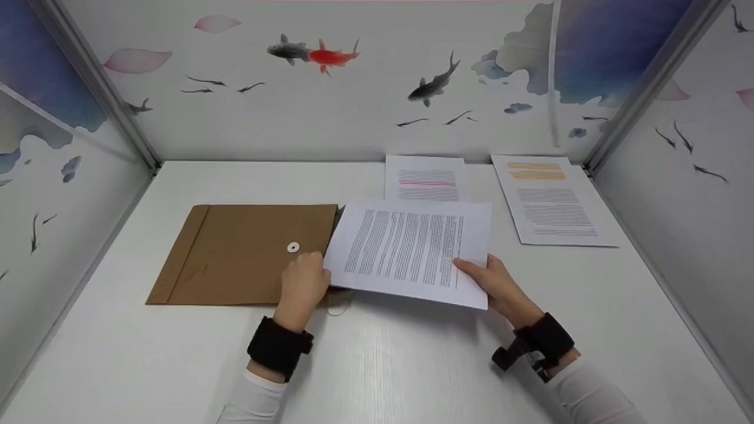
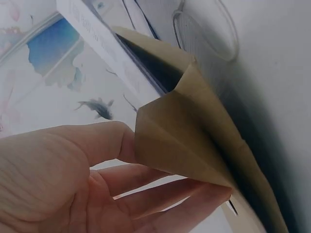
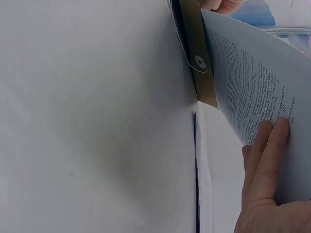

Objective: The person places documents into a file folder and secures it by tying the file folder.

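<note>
Envelope point(image 1: 253, 253): on table point(image 1: 383, 365), left.
Papers point(image 1: 406, 247): just right of envelope, right end above table.
Middle pages point(image 1: 427, 174): behind papers, by wall point(image 1: 265, 118).
Right pages point(image 1: 554, 206): right of middle pages.

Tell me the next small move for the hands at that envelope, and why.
I'd judge that the right hand should ease the printed paper leftward into the envelope: the paper's left edge is at its mouth, which the left hand holds parted.
</note>
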`<action>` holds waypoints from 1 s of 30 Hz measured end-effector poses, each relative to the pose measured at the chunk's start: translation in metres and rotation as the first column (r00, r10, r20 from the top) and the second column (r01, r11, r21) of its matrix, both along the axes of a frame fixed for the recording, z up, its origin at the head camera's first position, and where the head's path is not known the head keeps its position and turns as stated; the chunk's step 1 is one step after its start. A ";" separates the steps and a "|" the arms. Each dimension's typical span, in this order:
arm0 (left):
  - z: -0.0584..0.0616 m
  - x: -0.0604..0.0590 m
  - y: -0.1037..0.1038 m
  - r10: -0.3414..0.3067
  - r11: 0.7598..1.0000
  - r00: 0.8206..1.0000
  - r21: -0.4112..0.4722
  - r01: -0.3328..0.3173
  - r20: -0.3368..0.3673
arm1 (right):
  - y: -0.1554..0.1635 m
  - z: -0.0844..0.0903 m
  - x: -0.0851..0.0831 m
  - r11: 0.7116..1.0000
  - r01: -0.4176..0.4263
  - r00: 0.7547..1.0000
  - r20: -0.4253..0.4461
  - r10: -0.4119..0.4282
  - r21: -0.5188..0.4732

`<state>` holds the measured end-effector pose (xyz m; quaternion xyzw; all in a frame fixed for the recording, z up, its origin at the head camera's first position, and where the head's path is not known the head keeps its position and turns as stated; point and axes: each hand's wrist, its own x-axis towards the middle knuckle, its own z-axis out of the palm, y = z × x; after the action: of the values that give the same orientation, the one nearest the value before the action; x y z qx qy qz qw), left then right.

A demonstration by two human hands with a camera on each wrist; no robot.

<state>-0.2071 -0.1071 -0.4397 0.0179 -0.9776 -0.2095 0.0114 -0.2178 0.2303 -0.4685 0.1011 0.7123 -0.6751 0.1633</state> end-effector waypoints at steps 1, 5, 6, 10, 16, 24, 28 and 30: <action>0.000 0.000 0.000 0.000 1.000 1.000 0.002 0.000 0.002 | -0.001 0.000 0.001 1.000 -0.004 1.000 0.005 0.004 -0.004; -0.001 0.000 0.001 0.003 1.000 1.000 0.006 -0.003 0.011 | -0.007 -0.001 0.005 1.000 -0.020 0.999 0.026 0.021 -0.019; -0.001 0.000 0.001 0.004 1.000 1.000 0.007 -0.004 0.013 | -0.008 -0.002 0.006 0.999 -0.021 0.999 0.029 0.021 -0.025; 0.000 0.000 0.001 0.001 1.000 1.000 -0.001 -0.001 0.012 | -0.012 -0.004 0.007 0.999 -0.029 0.999 0.024 0.030 -0.036; 0.000 0.000 0.000 -0.005 1.000 1.000 -0.008 0.005 0.004 | -0.015 -0.007 0.006 0.999 -0.028 0.999 0.019 0.029 -0.025; 0.001 0.000 0.000 -0.013 1.000 1.000 -0.014 0.013 0.001 | -0.020 -0.010 0.004 0.998 -0.036 0.999 0.025 0.038 -0.059; 0.000 0.000 0.000 -0.014 1.000 1.000 -0.011 0.014 -0.006 | -0.021 -0.010 0.004 0.996 -0.046 0.999 0.020 0.048 -0.081; 0.000 0.000 0.000 -0.014 1.000 1.000 -0.009 0.014 -0.010 | -0.022 -0.010 0.005 0.994 -0.056 0.998 0.016 0.058 -0.089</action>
<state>-0.2074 -0.1074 -0.4396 0.0098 -0.9786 -0.2051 0.0151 -0.2131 0.2081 -0.4790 0.0797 0.6826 -0.7002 0.1935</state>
